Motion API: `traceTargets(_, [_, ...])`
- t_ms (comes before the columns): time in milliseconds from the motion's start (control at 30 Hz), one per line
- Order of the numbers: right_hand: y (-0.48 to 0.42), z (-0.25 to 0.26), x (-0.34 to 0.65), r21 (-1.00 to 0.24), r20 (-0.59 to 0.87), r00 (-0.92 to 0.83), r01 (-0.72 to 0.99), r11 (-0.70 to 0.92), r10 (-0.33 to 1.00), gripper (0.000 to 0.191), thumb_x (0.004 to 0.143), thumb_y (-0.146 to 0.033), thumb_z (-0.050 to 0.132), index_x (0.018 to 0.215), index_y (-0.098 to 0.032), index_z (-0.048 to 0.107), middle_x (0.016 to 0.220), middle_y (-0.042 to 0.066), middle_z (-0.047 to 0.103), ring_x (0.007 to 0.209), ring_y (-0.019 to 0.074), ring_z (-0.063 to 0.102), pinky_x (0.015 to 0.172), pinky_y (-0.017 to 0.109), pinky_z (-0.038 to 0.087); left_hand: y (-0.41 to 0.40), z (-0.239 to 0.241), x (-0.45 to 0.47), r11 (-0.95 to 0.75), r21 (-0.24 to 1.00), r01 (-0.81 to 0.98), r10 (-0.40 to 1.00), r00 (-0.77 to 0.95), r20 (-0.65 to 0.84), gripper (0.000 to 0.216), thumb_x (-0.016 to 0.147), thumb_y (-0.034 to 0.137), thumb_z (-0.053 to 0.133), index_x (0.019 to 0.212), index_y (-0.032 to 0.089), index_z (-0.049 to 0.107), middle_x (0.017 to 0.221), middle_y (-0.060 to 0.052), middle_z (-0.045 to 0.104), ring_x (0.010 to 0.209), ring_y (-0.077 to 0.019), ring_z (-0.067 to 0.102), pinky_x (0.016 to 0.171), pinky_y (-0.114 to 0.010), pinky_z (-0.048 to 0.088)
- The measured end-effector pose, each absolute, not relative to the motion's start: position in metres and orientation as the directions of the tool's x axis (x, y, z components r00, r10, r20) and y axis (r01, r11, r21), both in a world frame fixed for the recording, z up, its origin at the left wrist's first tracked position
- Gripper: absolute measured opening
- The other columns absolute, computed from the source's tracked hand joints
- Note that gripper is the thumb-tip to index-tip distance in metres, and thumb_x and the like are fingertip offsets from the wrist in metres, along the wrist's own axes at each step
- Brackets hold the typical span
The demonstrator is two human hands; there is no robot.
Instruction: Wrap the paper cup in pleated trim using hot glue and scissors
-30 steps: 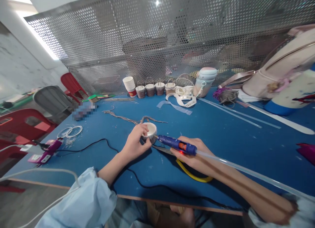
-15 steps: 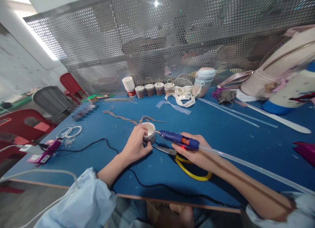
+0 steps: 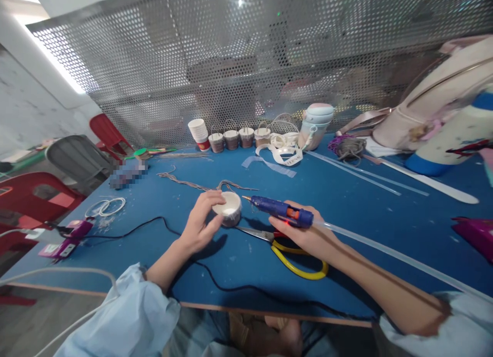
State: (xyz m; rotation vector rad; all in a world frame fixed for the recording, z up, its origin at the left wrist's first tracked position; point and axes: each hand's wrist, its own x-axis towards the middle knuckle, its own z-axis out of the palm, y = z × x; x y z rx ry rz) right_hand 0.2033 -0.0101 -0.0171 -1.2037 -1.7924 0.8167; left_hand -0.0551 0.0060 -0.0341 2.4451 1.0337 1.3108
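Observation:
My left hand (image 3: 200, 222) grips a small white paper cup (image 3: 228, 209) by its side, holding it on the blue table (image 3: 358, 213). A braided grey cord (image 3: 200, 184) lies just behind the cup. My right hand (image 3: 304, 235) is closed around a blue hot glue gun (image 3: 280, 210) with a long clear glue stick (image 3: 385, 251) trailing from its back. The gun's nozzle points left and sits a short gap from the cup's rim. Yellow-handled scissors (image 3: 295, 254) lie on the table under my right hand.
A row of wrapped cups (image 3: 239, 137) and a stack of paper cups (image 3: 197, 131) stand at the back by a perforated metal screen. Ribbon (image 3: 283, 154), a bottle (image 3: 316, 126), a bag (image 3: 431, 108) and a black cable (image 3: 246, 290) are also on the table. Red chairs (image 3: 34, 198) stand left.
My right hand has drawn the glue gun's nozzle back from the cup's side and lifted it slightly. The scissors under it show more. My left hand has shifted its grip on the cup.

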Motion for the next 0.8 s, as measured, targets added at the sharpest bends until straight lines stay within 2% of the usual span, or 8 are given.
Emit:
traceTargets(100, [-0.009, -0.019, 0.204, -0.852, 0.275, -0.208, 0.400, 0.338, 0.939, 0.028, 0.079, -0.042, 0.062, 0.064, -0.022, 0.050, 0.055, -0.005, 0.049, 0.051, 0.0120, 0.045, 0.053, 0.025, 0.038, 0.009, -0.032, -0.061, -0.679, 0.495, 0.542, 0.667, 0.172, 0.725, 0.021, 0.094, 0.024, 0.039, 0.094, 0.020, 0.060, 0.097, -0.007, 0.062, 0.104, -0.0212, 0.059, 0.097, -0.041, 0.044])
traceTargets(200, [-0.005, -0.021, 0.205, -0.865, 0.263, -0.195, 0.387, 0.320, 0.945, 0.028, 0.078, -0.045, 0.062, 0.066, -0.021, 0.053, 0.058, -0.004, 0.052, 0.054, 0.0134, 0.048, 0.054, 0.026, 0.040, 0.011, -0.028, -0.065, -0.550, 0.524, 0.651, 0.697, 0.012, 0.717, 0.024, 0.095, 0.024, 0.039, 0.083, 0.019, 0.060, 0.079, -0.002, 0.061, 0.081, -0.0158, 0.060, 0.081, -0.031, 0.049])
traceTargets(267, [-0.002, -0.021, 0.206, -0.875, 0.239, -0.182, 0.384, 0.293, 0.954, 0.027, 0.078, -0.045, 0.062, 0.069, -0.021, 0.056, 0.060, -0.002, 0.056, 0.056, 0.0147, 0.051, 0.056, 0.027, 0.042, 0.012, -0.026, -0.066, -0.498, 0.504, 0.705, 0.711, 0.000, 0.703, 0.022, 0.094, 0.025, 0.042, 0.084, 0.019, 0.060, 0.076, -0.001, 0.062, 0.073, -0.0138, 0.059, 0.070, -0.027, 0.048])
traceTargets(333, [0.000, -0.021, 0.207, -0.884, 0.220, -0.169, 0.381, 0.270, 0.961, 0.025, 0.077, -0.045, 0.062, 0.072, -0.020, 0.058, 0.062, -0.002, 0.059, 0.058, 0.0158, 0.054, 0.058, 0.028, 0.045, 0.011, -0.025, -0.066, -0.514, 0.450, 0.730, 0.704, 0.059, 0.708, 0.018, 0.093, 0.023, 0.045, 0.087, 0.019, 0.062, 0.080, -0.002, 0.065, 0.073, -0.0135, 0.060, 0.069, -0.026, 0.048])
traceTargets(467, [0.002, -0.021, 0.208, -0.888, 0.214, -0.148, 0.383, 0.255, 0.966, 0.027, 0.076, -0.046, 0.062, 0.073, -0.020, 0.060, 0.063, -0.001, 0.061, 0.059, 0.0165, 0.055, 0.058, 0.028, 0.045, 0.004, -0.027, -0.061, -0.628, 0.318, 0.710, 0.617, 0.206, 0.760, 0.010, 0.089, 0.020, 0.052, 0.096, 0.020, 0.060, 0.089, -0.004, 0.066, 0.084, -0.0164, 0.062, 0.077, -0.031, 0.050])
traceTargets(633, [0.002, -0.024, 0.209, -0.890, 0.232, -0.169, 0.361, 0.279, 0.958, 0.025, 0.077, -0.045, 0.061, 0.074, -0.020, 0.061, 0.064, -0.001, 0.061, 0.059, 0.0166, 0.055, 0.057, 0.028, 0.045, -0.001, -0.034, -0.053, -0.688, 0.177, 0.704, 0.541, 0.336, 0.771, 0.017, 0.089, 0.024, 0.054, 0.106, 0.021, 0.056, 0.097, -0.008, 0.062, 0.093, -0.0205, 0.058, 0.081, -0.037, 0.048])
traceTargets(733, [0.002, -0.024, 0.208, -0.887, 0.242, -0.176, 0.359, 0.291, 0.954, 0.025, 0.078, -0.045, 0.061, 0.075, -0.020, 0.062, 0.064, -0.001, 0.061, 0.059, 0.0162, 0.055, 0.057, 0.028, 0.044, 0.003, -0.039, -0.049, -0.689, 0.055, 0.723, 0.554, 0.476, 0.683, 0.015, 0.090, 0.033, 0.054, 0.096, 0.021, 0.059, 0.093, -0.008, 0.063, 0.090, -0.0227, 0.056, 0.083, -0.040, 0.045])
traceTargets(800, [0.001, -0.024, 0.208, -0.884, 0.249, -0.172, 0.363, 0.296, 0.953, 0.026, 0.078, -0.045, 0.061, 0.074, -0.020, 0.061, 0.064, -0.001, 0.060, 0.058, 0.0159, 0.054, 0.056, 0.028, 0.044, 0.006, -0.044, -0.046, -0.681, 0.020, 0.732, 0.571, 0.514, 0.640, 0.014, 0.089, 0.032, 0.055, 0.085, 0.020, 0.059, 0.086, -0.007, 0.062, 0.085, -0.0222, 0.055, 0.083, -0.040, 0.043])
